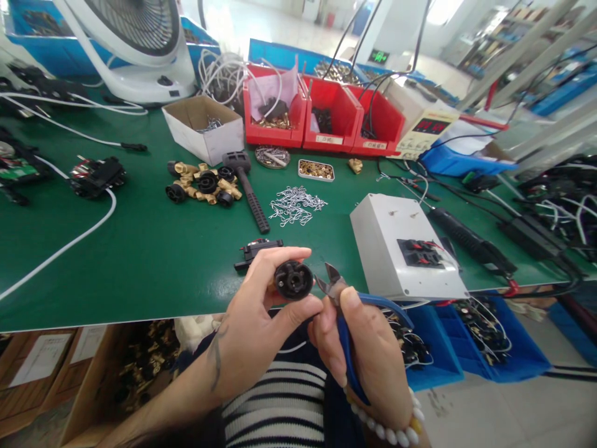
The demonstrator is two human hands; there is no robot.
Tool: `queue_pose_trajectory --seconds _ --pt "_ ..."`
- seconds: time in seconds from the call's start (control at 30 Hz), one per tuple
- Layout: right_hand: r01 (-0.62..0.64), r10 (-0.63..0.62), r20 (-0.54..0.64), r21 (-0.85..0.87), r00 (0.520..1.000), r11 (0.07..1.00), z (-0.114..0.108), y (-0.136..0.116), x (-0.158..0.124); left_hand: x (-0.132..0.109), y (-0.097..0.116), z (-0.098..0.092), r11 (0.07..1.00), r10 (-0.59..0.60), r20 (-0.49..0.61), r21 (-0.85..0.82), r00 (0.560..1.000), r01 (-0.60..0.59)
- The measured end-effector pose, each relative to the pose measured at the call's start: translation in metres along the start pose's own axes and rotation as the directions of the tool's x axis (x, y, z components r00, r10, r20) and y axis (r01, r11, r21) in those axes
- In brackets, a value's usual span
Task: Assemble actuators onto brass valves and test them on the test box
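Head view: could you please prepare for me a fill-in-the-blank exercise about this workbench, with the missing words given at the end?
The right hand holds diagonal cutters whose handles are coloured ____.
The left hand holds a round part whose colour is ____.
The hammer lies ____ the brass fittings and the wire clips.
The red bins standing in a row number ____.

Missing words: blue; black; between; three.
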State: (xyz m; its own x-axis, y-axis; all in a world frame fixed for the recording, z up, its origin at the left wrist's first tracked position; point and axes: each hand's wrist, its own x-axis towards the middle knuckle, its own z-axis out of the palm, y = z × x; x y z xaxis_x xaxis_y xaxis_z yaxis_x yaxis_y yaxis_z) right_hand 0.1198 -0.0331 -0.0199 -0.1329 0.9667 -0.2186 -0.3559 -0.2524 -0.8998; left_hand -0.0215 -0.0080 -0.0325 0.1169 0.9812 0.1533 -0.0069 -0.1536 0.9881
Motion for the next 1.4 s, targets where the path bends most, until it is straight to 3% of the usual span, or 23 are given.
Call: queue_pose_trajectory --seconds 0.33,0.5,0.63,0.9,1.23,1.4 --pt "-0.061 0.056 0.091 0.053 0.994 0.997 -0.004 -0.004 -0.003 -0.002 0.002 -0.002 0.999 0.044 0.001 -0.022 0.999 -0.044" --pt "-0.145 0.135 0.222 0.029 0.966 0.989 -0.008 -0.007 -0.003 0.000 0.005 -0.006 0.996 0.090 0.020 0.022 0.996 -0.090" --pt "-0.197 0.194 0.238 -0.009 0.952 0.980 -0.008 -0.010 -0.006 0.002 0.006 -0.010 0.982 0.173 0.053 0.067 0.983 -0.177" --pt "-0.289 0.287 0.308 -0.040 0.907 0.957 -0.013 -0.014 -0.005 0.004 0.009 -0.013 0.977 0.192 0.111 0.074 0.975 -0.201" --pt "-0.195 0.205 0.269 -0.063 0.941 0.979 -0.009 -0.011 -0.001 0.003 0.006 -0.009 0.992 0.097 0.088 0.065 0.991 -0.103" --pt "-0.036 0.038 0.046 -0.045 0.998 0.998 -0.011 -0.009 0.004 0.000 0.003 -0.006 0.988 -0.041 0.160 -0.143 0.986 0.064"
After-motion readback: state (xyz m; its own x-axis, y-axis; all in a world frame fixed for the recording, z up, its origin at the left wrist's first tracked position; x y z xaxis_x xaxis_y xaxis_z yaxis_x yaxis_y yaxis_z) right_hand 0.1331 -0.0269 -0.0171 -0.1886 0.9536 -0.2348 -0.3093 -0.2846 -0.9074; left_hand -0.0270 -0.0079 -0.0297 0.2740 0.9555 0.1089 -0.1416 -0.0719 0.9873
